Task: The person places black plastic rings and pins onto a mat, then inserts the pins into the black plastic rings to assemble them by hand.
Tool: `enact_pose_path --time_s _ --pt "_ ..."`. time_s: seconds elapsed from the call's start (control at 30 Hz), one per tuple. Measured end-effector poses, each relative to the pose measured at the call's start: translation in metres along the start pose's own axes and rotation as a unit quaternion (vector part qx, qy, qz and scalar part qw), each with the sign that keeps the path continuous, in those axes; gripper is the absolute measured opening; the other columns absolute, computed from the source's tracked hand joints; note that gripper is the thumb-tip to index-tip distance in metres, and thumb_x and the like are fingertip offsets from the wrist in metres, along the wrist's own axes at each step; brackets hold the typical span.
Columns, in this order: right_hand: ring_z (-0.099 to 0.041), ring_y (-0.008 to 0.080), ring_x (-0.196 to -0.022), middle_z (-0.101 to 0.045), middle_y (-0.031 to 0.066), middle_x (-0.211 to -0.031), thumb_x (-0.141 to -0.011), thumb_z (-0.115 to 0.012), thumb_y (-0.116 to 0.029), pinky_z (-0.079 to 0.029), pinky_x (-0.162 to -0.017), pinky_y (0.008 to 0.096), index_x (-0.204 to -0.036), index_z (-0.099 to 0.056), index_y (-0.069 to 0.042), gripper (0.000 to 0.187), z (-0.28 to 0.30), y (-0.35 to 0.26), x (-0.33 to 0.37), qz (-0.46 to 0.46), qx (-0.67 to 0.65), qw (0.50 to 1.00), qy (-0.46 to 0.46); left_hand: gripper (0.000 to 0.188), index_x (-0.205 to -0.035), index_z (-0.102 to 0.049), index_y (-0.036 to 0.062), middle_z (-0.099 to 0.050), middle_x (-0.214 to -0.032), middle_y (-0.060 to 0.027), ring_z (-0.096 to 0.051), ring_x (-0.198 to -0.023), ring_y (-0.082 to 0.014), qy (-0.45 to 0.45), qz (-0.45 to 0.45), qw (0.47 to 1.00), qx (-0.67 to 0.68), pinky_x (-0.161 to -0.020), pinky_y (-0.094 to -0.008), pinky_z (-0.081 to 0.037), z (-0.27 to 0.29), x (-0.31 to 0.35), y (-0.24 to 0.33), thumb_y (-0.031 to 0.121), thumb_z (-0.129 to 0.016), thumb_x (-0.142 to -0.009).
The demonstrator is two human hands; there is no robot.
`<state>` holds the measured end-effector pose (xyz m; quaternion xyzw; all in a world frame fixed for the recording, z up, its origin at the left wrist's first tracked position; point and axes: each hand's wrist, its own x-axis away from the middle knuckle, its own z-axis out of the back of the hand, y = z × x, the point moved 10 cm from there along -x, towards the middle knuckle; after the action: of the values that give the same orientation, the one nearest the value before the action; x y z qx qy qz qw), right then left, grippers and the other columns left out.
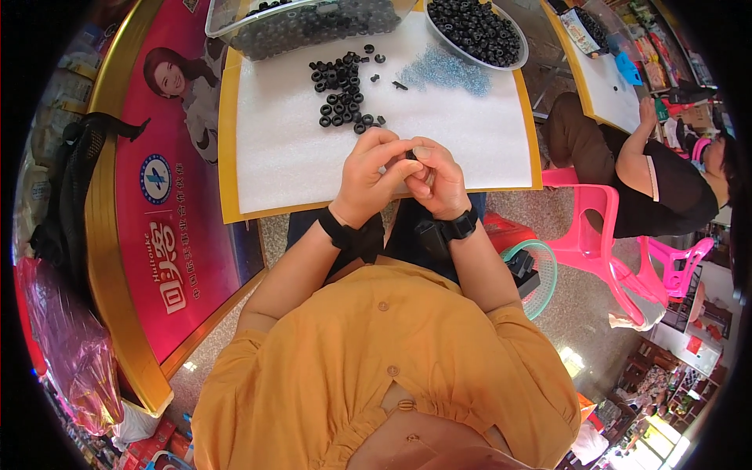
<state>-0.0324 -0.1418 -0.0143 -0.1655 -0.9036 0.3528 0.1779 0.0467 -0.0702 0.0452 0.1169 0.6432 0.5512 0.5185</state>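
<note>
The left hand (368, 174) and right hand (441, 178) meet, fingertips clamped on a small black part (411, 155). Black ring-shaped pieces (341, 81) lie beyond on a white sheet-covered tabletop (274, 149).

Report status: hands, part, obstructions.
Left hand, right hand: together, pinching small black part. Black rings loose on white sheet beyond. Nothing visibly in the way.

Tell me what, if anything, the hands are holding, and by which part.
The left hand and right hand pinch a small black piece between them; they cover most of it, so the gripped part cannot be told.
</note>
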Motion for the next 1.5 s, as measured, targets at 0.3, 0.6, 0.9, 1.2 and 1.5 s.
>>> enact_pose_path --time_s 0.3,0.6,0.9,1.2,1.5 --pt "-0.037 0.0061 -0.04 -0.052 -0.0013 -0.065 -0.101 -0.053 -0.031 -0.023 -0.035 0.0192 -0.089 -0.061 -0.005 0.03 0.004 0.007 0.0 -0.048 -0.073 0.996 0.0 0.031 -0.114 -0.071 0.0033 -0.061 -0.098 -0.0086 -0.06 -0.082 -0.0174 0.006 -0.021 0.999 0.028 -0.07 -0.0269 -0.05 0.003 -0.004 0.013 0.004 -0.074 -0.083" --pt "-0.044 0.0056 -0.041 -0.057 0.0007 -0.067 -0.106 -0.047 -0.038 -0.027 -0.034 0.0187 -0.089 -0.061 -0.006 0.039 -0.005 -0.004 0.004 0.019 0.082 0.993 0.078 0.029 -0.116 -0.069 0.0017 -0.059 -0.107 -0.0099 -0.059 -0.09 -0.0168 0.007 0.053 0.997 0.064 -0.078 -0.0272 -0.05 0.002 0.001 -0.003 0.005 -0.069 -0.087" --pt "-0.05 0.0061 -0.049 -0.062 0.0037 -0.081 -0.104 -0.053 -0.04 -0.032 -0.036 0.0177 -0.102 -0.061 -0.003 0.037 0.001 -0.003 0.008 0.065 0.074 0.994 0.042 0.029 -0.112 -0.069 0.0011 -0.058 -0.103 -0.0079 -0.057 -0.087 -0.017 -0.01 0.064 0.996 0.065 -0.074 -0.0283 -0.049 0.0 -0.003 -0.003 0.004 -0.071 -0.083" --pt "-0.05 0.0056 -0.051 -0.063 0.0046 -0.082 -0.103 -0.055 -0.041 -0.033 -0.036 0.0175 -0.104 -0.061 -0.003 0.039 0.003 0.003 0.007 0.061 0.064 0.996 -0.015 0.028 -0.109 -0.069 0.0013 -0.058 -0.103 -0.0071 -0.057 -0.08 -0.0136 0.001 -0.011 1.0 0.002 -0.072 -0.0256 -0.048 0.004 -0.001 0.004 0.002 -0.075 -0.082" --pt "-0.049 0.0057 -0.05 -0.063 0.0047 -0.083 -0.103 -0.055 -0.042 -0.032 -0.036 0.0175 -0.103 -0.061 -0.003 0.039 -0.002 0.001 0.007 0.049 0.066 0.997 -0.003 0.028 -0.106 -0.071 0.001 -0.058 -0.102 -0.0064 -0.057 -0.079 -0.013 0.002 0.007 1.0 0.015 -0.072 -0.0256 -0.048 0.007 -0.001 0.002 0.002 -0.078 -0.079"
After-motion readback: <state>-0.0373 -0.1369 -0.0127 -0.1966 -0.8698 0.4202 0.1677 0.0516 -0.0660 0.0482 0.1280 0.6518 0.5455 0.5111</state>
